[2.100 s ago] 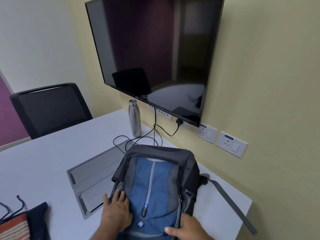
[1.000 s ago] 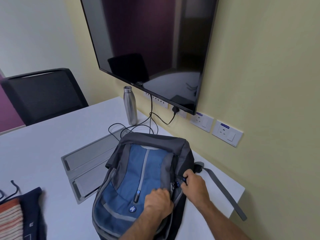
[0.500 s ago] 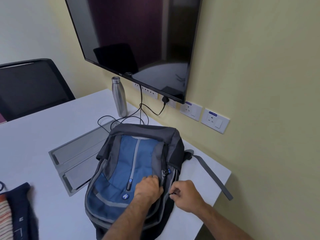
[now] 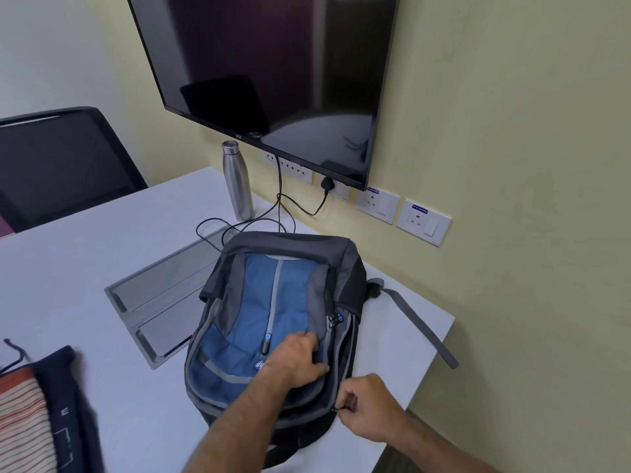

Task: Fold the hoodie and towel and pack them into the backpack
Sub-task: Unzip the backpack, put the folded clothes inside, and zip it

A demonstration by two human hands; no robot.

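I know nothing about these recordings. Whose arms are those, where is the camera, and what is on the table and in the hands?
There is no machine here: a person wears a wide-angle camera on the head, looking forward and down at their own bare hands. On the white table lies a blue and grey backpack. The left hand presses on its front and grips the fabric there. The right hand pinches a zipper pull at the bag's near right edge. At the lower left lie a navy hoodie and a striped towel, neither yet packed. Behind the bag stand a steel bottle, some cables and a wall-mounted screen.
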